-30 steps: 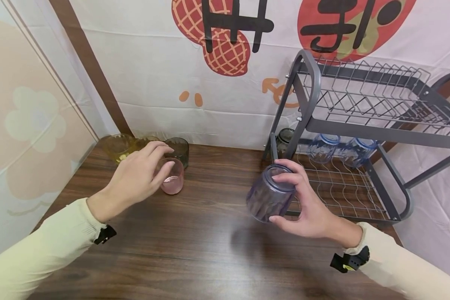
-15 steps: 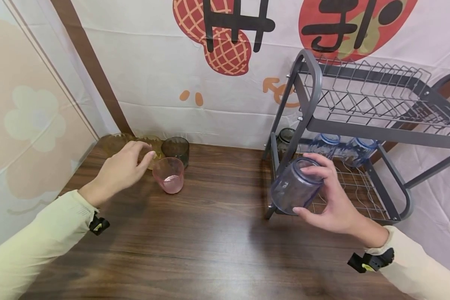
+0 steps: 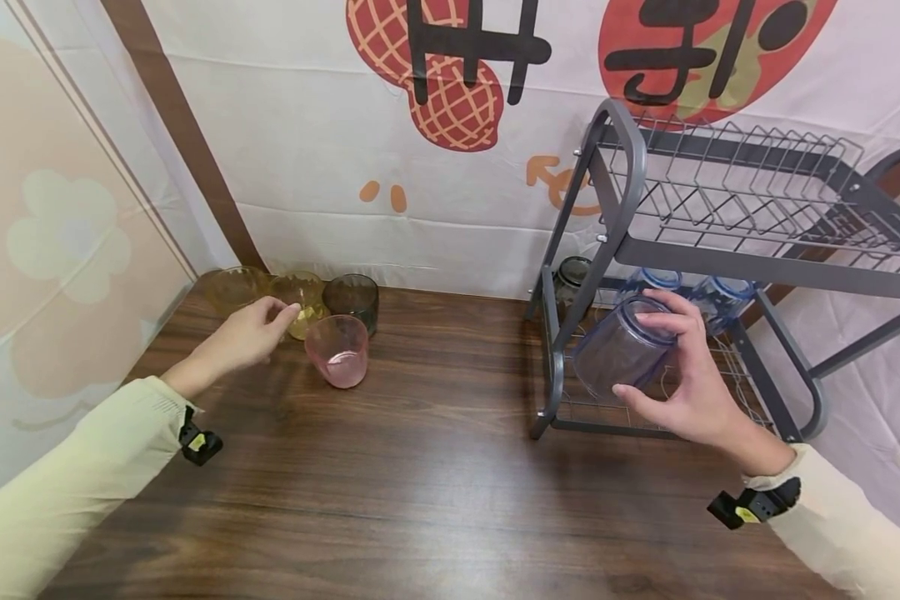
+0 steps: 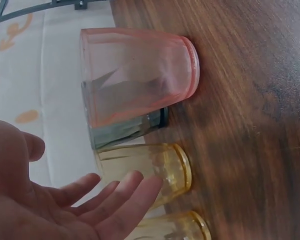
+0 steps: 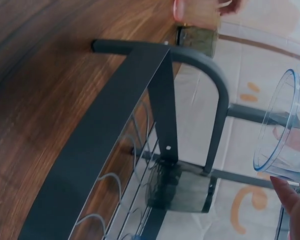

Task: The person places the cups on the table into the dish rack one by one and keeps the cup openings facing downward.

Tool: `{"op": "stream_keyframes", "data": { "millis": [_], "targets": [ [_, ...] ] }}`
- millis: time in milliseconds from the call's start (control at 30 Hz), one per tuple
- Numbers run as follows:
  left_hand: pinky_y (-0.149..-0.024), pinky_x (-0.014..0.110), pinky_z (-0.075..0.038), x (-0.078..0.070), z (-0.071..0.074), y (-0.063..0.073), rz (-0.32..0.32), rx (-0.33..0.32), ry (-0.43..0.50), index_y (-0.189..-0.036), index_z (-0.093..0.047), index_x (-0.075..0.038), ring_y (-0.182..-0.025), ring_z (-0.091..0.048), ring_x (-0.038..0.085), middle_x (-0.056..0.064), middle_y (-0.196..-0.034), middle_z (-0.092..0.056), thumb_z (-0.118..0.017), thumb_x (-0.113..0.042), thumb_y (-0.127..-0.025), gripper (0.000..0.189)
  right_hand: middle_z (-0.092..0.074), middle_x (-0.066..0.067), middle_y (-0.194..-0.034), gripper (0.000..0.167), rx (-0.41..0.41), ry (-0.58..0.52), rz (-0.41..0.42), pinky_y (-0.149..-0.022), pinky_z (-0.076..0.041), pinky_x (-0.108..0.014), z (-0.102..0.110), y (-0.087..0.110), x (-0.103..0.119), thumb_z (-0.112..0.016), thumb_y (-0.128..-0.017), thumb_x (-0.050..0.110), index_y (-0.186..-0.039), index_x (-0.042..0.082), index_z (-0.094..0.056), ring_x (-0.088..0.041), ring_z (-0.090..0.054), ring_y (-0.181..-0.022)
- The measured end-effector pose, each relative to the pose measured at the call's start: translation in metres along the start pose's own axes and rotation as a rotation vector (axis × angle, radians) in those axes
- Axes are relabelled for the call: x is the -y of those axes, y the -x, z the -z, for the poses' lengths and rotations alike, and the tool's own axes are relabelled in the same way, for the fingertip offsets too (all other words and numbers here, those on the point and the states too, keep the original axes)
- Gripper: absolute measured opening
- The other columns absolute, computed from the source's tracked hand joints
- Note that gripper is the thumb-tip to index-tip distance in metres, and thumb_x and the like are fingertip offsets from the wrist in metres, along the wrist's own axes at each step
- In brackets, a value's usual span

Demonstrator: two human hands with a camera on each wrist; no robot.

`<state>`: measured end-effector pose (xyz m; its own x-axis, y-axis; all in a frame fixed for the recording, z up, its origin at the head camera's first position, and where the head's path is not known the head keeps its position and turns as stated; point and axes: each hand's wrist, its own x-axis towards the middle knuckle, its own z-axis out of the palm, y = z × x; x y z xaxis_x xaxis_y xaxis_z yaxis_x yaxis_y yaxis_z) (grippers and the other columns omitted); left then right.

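Observation:
My right hand (image 3: 690, 375) grips a clear bluish-purple glass (image 3: 618, 350), held upside down with its base up and tilted, in front of the rack's lower tier. In the right wrist view the rim of this glass (image 5: 275, 125) shows at the right edge. My left hand (image 3: 247, 337) holds nothing, its fingers loosely bent, beside the yellow glasses. A pink glass (image 3: 337, 354) stands upright on the table to its right. Behind are a dark grey-green glass (image 3: 351, 300) and two yellow glasses, one nearer (image 3: 300, 292) and one at the far left (image 3: 232, 287).
A grey two-tier metal dish rack (image 3: 622, 250) stands at the right on the wooden table (image 3: 420, 500). On its lower tier sit a dark glass (image 3: 570, 287) and two blue glasses (image 3: 720, 296), upside down. A printed cloth (image 3: 300, 150) hangs behind.
My right hand has carried the bluish-purple glass rightward, from left of the rack to its lower tier's front. My left hand has drawn back leftward from the pink glass, which stays put.

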<state>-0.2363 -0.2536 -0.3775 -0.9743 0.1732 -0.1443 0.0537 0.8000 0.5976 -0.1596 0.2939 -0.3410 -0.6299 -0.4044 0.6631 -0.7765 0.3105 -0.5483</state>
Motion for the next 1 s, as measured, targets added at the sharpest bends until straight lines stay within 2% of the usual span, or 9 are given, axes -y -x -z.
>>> {"op": "stream_keyframes", "data": {
  "millis": [33,100,267,367,467,667,767,867,1000],
  "targets": [
    [-0.064,0.041,-0.059,0.0,-0.001,0.0,0.008,0.012,0.012,-0.137,-0.043,0.012,-0.067,-0.067,0.022,0.026,-0.106,-0.061,-0.027,-0.052,-0.109,0.071,-0.025,-0.022,-0.157,0.084,0.0,0.019,-0.007,-0.092,-0.05,-0.013,0.002,0.0,-0.002,-0.083,-0.084,0.039,-0.13,-0.016,-0.039,-0.03,-0.035,-0.138],
    [-0.062,0.04,-0.06,-0.001,-0.002,0.0,0.017,0.029,0.038,-0.137,-0.043,0.012,-0.064,-0.067,0.022,0.028,-0.107,-0.06,-0.028,-0.051,-0.109,0.071,-0.025,-0.024,-0.156,0.081,0.001,0.063,-0.024,-0.09,-0.051,-0.011,0.005,0.001,-0.004,-0.087,-0.08,0.027,-0.132,-0.015,-0.04,-0.028,-0.036,-0.137],
    [-0.068,0.044,-0.063,-0.003,-0.007,-0.001,0.03,0.062,0.076,-0.137,-0.042,0.014,-0.081,-0.069,0.032,0.033,-0.114,-0.057,-0.029,-0.05,-0.109,0.071,-0.026,-0.023,-0.156,0.087,0.007,0.185,-0.092,-0.086,-0.049,-0.006,0.013,0.001,-0.012,-0.084,-0.061,-0.008,-0.136,-0.009,-0.041,-0.018,-0.035,-0.135],
    [-0.068,0.045,-0.064,-0.004,-0.011,-0.001,0.04,0.083,0.127,-0.137,-0.041,0.014,-0.101,-0.066,0.045,0.037,-0.124,-0.053,-0.029,-0.05,-0.109,0.072,-0.025,-0.024,-0.154,0.091,0.008,0.222,-0.12,-0.088,-0.045,-0.006,0.015,0.0,-0.019,-0.084,-0.057,-0.013,-0.138,-0.008,-0.041,-0.014,-0.032,-0.136],
    [-0.069,0.046,-0.064,-0.005,-0.017,-0.001,0.056,0.127,0.211,-0.134,-0.042,0.015,-0.117,-0.059,0.051,0.039,-0.131,-0.05,-0.029,-0.049,-0.11,0.07,-0.024,-0.022,-0.155,0.092,0.008,0.228,-0.159,-0.089,-0.044,-0.006,0.016,-0.001,-0.025,-0.085,-0.058,-0.016,-0.139,-0.006,-0.04,-0.012,-0.034,-0.134],
    [-0.073,0.046,-0.064,-0.007,-0.025,-0.003,0.094,0.229,0.331,-0.138,-0.037,0.017,-0.125,-0.053,0.053,0.039,-0.134,-0.05,-0.03,-0.051,-0.109,0.075,-0.023,-0.021,-0.155,0.087,0.0,0.246,-0.25,-0.085,-0.044,-0.004,0.016,-0.002,-0.035,-0.086,-0.065,-0.014,-0.138,-0.003,-0.042,-0.014,-0.039,-0.126],
    [-0.075,0.047,-0.064,-0.007,-0.028,-0.004,0.106,0.267,0.379,-0.139,-0.035,0.017,-0.128,-0.049,0.055,0.037,-0.131,-0.053,-0.03,-0.051,-0.109,0.075,-0.025,-0.024,-0.153,0.084,0.014,0.273,-0.257,-0.092,-0.039,-0.01,0.016,-0.004,-0.042,-0.087,-0.065,-0.011,-0.135,-0.003,-0.043,-0.021,-0.036,-0.131],
    [-0.077,0.047,-0.064,-0.007,-0.03,-0.005,0.103,0.29,0.41,-0.137,-0.037,0.016,-0.129,-0.048,0.055,0.032,-0.122,-0.061,-0.03,-0.049,-0.11,0.072,-0.029,-0.024,-0.15,0.082,0.042,0.306,-0.254,-0.098,-0.037,-0.024,0.015,-0.008,-0.049,-0.09,-0.064,-0.006,-0.132,-0.002,-0.044,-0.028,-0.03,-0.137],
    [-0.078,0.047,-0.064,-0.007,-0.033,-0.006,0.1,0.301,0.443,-0.14,-0.035,0.016,-0.128,-0.05,0.054,0.03,-0.118,-0.063,-0.032,-0.047,-0.11,0.069,-0.03,-0.025,-0.146,0.09,0.095,0.306,-0.263,-0.098,-0.045,-0.049,0.012,-0.014,-0.057,-0.091,-0.065,-0.002,-0.139,0.001,-0.041,-0.035,-0.031,-0.135]
  ]
}}
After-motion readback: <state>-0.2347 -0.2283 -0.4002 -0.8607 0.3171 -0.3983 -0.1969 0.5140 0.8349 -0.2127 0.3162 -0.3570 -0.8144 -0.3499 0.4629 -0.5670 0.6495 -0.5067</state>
